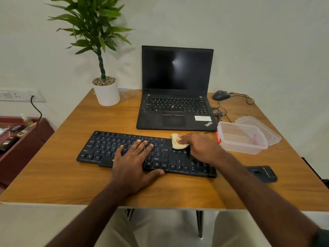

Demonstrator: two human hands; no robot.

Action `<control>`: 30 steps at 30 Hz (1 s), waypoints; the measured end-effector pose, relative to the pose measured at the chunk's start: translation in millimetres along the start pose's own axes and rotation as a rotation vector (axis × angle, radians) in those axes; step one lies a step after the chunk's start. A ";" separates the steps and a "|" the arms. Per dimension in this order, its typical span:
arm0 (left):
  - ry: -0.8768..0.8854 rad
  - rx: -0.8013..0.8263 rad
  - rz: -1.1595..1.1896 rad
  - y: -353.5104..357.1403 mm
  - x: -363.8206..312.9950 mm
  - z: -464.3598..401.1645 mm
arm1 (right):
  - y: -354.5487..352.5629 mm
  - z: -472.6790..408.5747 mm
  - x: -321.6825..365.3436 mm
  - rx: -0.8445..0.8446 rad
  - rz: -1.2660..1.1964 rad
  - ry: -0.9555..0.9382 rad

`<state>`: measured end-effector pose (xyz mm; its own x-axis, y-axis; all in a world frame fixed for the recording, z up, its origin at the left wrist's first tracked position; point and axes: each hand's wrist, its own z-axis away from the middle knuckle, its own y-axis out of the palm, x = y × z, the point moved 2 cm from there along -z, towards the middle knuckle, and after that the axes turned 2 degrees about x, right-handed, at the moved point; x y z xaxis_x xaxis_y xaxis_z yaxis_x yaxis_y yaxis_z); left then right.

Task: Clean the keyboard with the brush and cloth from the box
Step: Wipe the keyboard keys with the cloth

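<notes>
Presently, one black keyboard (pixel 146 154) lies on the wooden table (pixel 53 175), set slightly askew in front of the person. The left hand (pixel 133 163) rests flat on the middle keys, fingers straight and spread, thumb hooked over the keyboard's near edge. The right hand (pixel 199 147) sits at the keyboard's right end, its fingers curled over a small cream cloth (pixel 177 142) and pressing it onto the keys near the far edge; part of the cloth shows to the left of the fingers.

One clear plastic box (pixel 242 138) stands open just beside the right hand, to its right, with red clips showing at its sides. One clear lid (pixel 267 127) lies behind and partly under the box. Something pinkish shows through the box's far wall; what it is cannot be told.

One black laptop (pixel 176 90), lid raised and screen dark, stands beyond the keyboard. One dark mouse (pixel 220 95) sits at the table's far right, its cable (pixel 247 98) looping toward the laptop. One small black device (pixel 261 173) lies near the right forearm, close to the table's right edge. One green plant in a white pot (pixel 106 91) stands at the far left corner. Counted: two hands, one cloth, one keyboard, one box.
</notes>
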<state>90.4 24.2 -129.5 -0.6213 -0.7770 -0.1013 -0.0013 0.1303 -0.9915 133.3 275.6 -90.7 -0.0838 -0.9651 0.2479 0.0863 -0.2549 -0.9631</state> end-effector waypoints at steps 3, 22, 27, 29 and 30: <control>0.003 -0.018 0.024 0.3 1.1 -0.1 | -10.4 19.1 -28.6 -0.007 -0.025 0.058; 0.033 -0.020 0.048 0.8 -1.9 0.0 | -15.0 69.6 -17.7 -0.475 -0.189 0.385; 0.033 -0.029 0.056 0.5 -1.5 0.4 | 2.9 68.6 -7.3 -0.331 -0.069 0.412; 0.037 -0.025 0.054 -0.1 -1.3 0.3 | -7.2 63.7 -11.8 -0.406 -0.324 0.432; 0.039 -0.022 0.050 0.4 -0.6 0.0 | -12.5 58.2 -12.1 -0.452 -0.472 0.426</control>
<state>90.8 24.8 -129.9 -0.6509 -0.7449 -0.1465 0.0133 0.1818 -0.9832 191.0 286.9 -75.6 -0.3931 -0.6308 0.6690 -0.4587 -0.4961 -0.7372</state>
